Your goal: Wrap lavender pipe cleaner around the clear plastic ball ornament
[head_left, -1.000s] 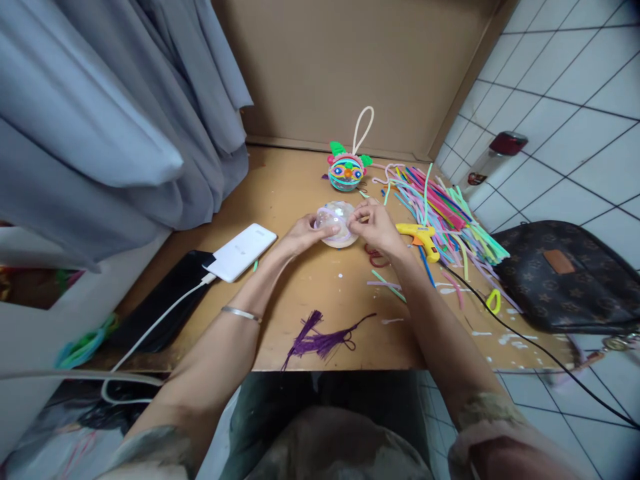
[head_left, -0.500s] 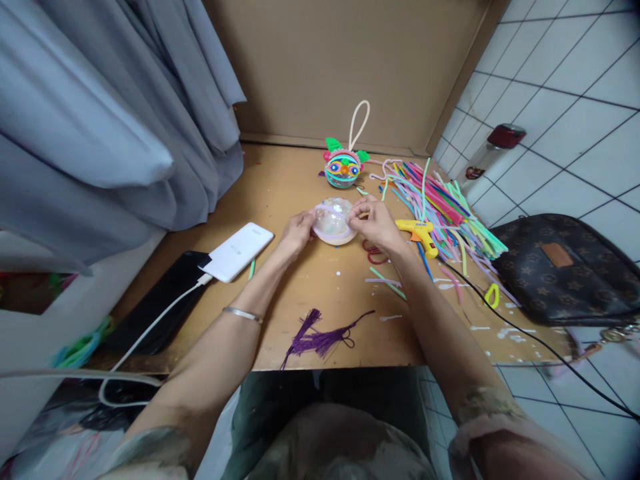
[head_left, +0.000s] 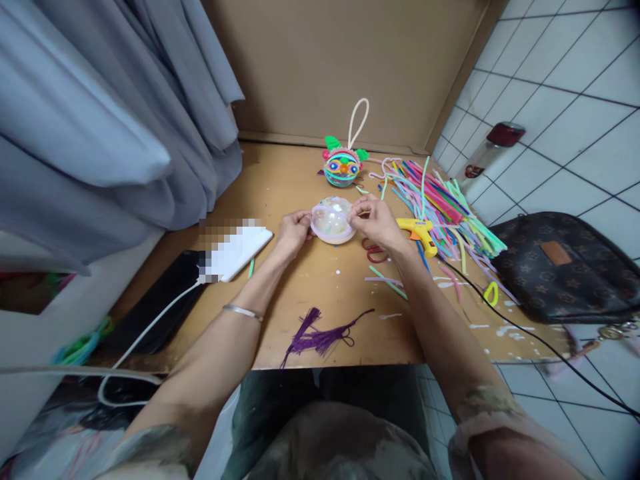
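A clear plastic ball [head_left: 332, 228] rests on the table between my hands, with a lilac pipe cleaner [head_left: 330, 209] running around and across it. My left hand [head_left: 296, 230] grips the ball's left edge between thumb and fingers. At the right edge, my right hand [head_left: 373, 219] is closed in a pinch where the lilac strip ends; the fingertips hide the exact contact. Behind the ball stands a decorated ball ornament [head_left: 343, 168] with eyes, green ears and a white loop. Red-handled scissors [head_left: 373, 251] lie partly under my right hand, beside a yellow glue gun [head_left: 419, 235].
Bundled coloured pipe cleaners [head_left: 440, 200] cover the back right. Purple tassels [head_left: 320, 339] lie near the front edge. At left are a white power bank [head_left: 245, 250] with a cable and a black tablet-like slab [head_left: 160, 320]. A brown patterned bag [head_left: 565, 267] sits at right.
The ball has shifted and turned very slightly to the left. My left fingers have adjusted on its edge, while my right hand keeps its pinch in nearly the same place.
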The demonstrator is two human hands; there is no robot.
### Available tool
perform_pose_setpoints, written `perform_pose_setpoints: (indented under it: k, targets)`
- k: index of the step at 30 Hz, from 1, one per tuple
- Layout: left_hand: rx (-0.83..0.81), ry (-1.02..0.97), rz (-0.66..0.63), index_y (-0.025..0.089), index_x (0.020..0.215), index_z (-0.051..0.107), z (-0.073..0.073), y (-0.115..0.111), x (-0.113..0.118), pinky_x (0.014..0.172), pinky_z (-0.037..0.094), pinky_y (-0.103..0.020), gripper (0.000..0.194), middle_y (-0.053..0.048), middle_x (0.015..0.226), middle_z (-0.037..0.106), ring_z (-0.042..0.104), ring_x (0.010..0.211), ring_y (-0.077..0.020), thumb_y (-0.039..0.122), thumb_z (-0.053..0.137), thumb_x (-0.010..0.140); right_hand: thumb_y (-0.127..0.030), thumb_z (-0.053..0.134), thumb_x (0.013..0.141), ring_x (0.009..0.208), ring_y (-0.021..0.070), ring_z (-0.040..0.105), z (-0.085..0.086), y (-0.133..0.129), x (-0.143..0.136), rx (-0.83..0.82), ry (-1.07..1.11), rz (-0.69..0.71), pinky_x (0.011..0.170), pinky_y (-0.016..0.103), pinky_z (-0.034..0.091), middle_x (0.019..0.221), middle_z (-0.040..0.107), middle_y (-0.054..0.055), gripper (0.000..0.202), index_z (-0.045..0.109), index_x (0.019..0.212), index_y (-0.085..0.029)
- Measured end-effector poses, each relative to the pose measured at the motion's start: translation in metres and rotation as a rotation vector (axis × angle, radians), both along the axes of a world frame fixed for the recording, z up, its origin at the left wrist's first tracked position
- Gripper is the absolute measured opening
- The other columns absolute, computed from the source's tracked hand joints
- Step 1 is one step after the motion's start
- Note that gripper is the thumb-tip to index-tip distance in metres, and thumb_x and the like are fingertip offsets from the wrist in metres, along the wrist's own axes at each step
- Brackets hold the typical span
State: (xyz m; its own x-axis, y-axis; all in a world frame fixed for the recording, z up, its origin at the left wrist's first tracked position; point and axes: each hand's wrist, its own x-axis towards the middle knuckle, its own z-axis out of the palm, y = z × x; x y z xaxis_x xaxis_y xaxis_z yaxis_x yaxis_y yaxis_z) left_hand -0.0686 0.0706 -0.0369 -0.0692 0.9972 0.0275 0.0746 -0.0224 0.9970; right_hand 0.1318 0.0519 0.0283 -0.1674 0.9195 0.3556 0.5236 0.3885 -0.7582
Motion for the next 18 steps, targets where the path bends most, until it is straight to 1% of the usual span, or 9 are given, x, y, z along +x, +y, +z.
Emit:
perform_pose_setpoints:
  k: [4,9,13,18]
  targets:
    - [-0.024,-0.027,0.036,0.016,0.08,0.067,0.006,-0.002,0.003,0.054,0.043,-0.022,0.022,0.002,0.057,0.058,0.05,0.051,-0.0097,0.038,0.066,0.076,-0.015,0.063,0.067,0.09,0.0219,0.063,0.001,0.0,-0.001,0.0,0.002,0.004,0.081,0.037,0.052,0.09,0.065,0.006,0.007,0.062,0.061,-0.02]
    - [-0.055,-0.101,0.048,0.016,0.07,0.062,0.014,-0.006,0.007,0.053,0.04,-0.022,0.02,0.004,0.052,0.053,0.045,0.048,-0.0082,0.035,0.067,0.076,-0.018,0.062,0.067,0.09,0.0213,0.061,0.001,-0.001,-0.001,-0.004,0.012,0.019,0.081,0.036,0.052,0.087,0.065,0.005,0.007,0.063,0.061,-0.02]
    - [-0.061,-0.076,0.039,0.017,0.069,0.059,0.014,-0.005,0.005,0.052,0.04,-0.023,0.022,0.003,0.051,0.054,0.045,0.046,-0.0084,0.036,0.069,0.075,-0.019,0.06,0.066,0.088,0.0205,0.06,0.001,-0.002,-0.002,0.009,0.023,0.023,0.08,0.035,0.05,0.083,0.063,0.005,0.008,0.063,0.059,-0.02]
    - [-0.068,-0.079,0.023,0.018,0.072,0.062,0.013,-0.005,0.003,0.053,0.043,-0.023,0.026,0.001,0.053,0.058,0.05,0.048,-0.0099,0.042,0.073,0.073,-0.021,0.06,0.065,0.086,0.0196,0.06,0.002,-0.002,-0.002,0.005,0.032,0.023,0.078,0.032,0.05,0.081,0.062,0.003,0.008,0.063,0.058,-0.02]
